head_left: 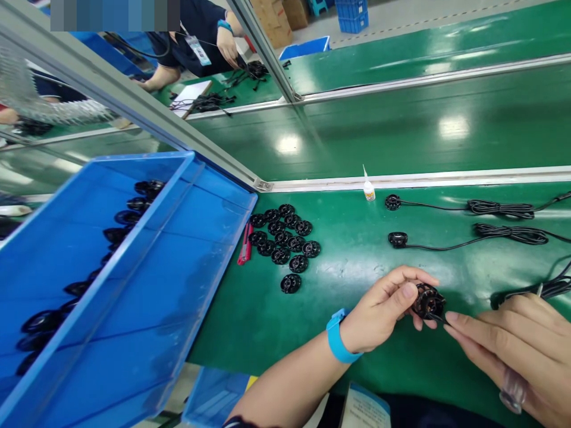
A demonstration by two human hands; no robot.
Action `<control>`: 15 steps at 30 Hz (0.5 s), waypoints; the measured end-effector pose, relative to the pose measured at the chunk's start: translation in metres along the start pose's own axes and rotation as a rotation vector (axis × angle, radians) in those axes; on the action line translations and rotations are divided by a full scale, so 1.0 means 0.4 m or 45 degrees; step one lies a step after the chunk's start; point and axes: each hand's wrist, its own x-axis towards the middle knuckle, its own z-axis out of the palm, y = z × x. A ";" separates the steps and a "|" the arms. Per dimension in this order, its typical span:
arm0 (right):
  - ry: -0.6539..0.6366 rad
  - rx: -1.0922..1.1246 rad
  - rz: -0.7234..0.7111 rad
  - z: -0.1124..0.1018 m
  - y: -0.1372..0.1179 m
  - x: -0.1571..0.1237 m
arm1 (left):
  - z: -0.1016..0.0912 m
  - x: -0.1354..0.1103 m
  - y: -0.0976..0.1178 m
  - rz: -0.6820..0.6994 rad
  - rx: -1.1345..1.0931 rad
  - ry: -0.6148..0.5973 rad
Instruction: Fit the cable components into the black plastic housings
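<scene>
Between its thumb and fingers, my left hand (386, 306) grips a round black plastic part (427, 301) with an open, ribbed inside. My right hand (521, 342) pinches the thin black cable (438, 319) right where it meets that part. A small clear piece (513, 389) shows at the lower side of my right hand; what it is I cannot make out. Beyond my hands lie two similar round parts, one flat (392, 202) and one tilted (397, 239), each joined to a bundled black cable (502, 208). Another cable coil (553, 288) is partly hidden behind my right hand.
Several loose black round parts (283, 239) lie by a red utility knife (245, 245). A blue bin (147, 285) with more parts stands tilted at left. A small white bottle (369, 189) stands near the rail (312, 185). Across the frame, a co-worker's hand (227, 46) is near cables.
</scene>
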 end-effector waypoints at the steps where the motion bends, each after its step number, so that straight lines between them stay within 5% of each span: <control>1: -0.023 -0.018 -0.050 0.000 0.005 -0.007 | 0.000 0.000 -0.002 -0.007 -0.013 0.009; 8: -0.185 -0.193 -0.268 -0.008 0.022 -0.025 | -0.002 0.012 -0.011 -0.166 -0.077 -0.023; 15: -0.165 -0.239 -0.344 -0.009 0.017 0.008 | -0.001 0.014 -0.018 -0.245 -0.092 -0.043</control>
